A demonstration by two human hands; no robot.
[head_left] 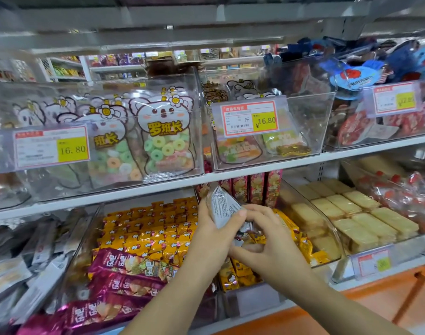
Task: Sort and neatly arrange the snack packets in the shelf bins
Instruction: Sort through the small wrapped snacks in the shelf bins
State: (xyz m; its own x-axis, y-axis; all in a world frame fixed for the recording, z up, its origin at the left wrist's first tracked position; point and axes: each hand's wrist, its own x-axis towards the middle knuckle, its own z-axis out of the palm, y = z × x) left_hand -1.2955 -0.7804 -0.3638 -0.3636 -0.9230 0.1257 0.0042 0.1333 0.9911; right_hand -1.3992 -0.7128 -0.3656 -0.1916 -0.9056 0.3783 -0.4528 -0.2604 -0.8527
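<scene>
Snack packets (146,228) in yellow wrappers fill the back and middle of the clear bin (332,238) at the centre of the lower shelf (110,200). They lie in fairly even rows, so that part looks mostly done. Toward the bin's front-left corner, magenta packets (127,264) lie slanted and overlapping, and more of them spill over the shelf's front edge; these still seem to need straightening.

The left hand (211,235) grips a silver packet (224,206) upright above the bin's right side, fingers wrapped round its lower half. It looks unlike the yellow stock below, so it probably belongs elsewhere. The right hand (267,240), touching the left, curls its thumb and fingers round a small dark-printed packet (244,234) just over the loose yellow ones at the bin's right edge.

Pale biscuit packs (351,213) in the bin to the right already sit in tidy rows. Grey packets (37,257) at the shelf's left end are jumbled. My judgement: roughly midway, with strays and the front rows left.
</scene>
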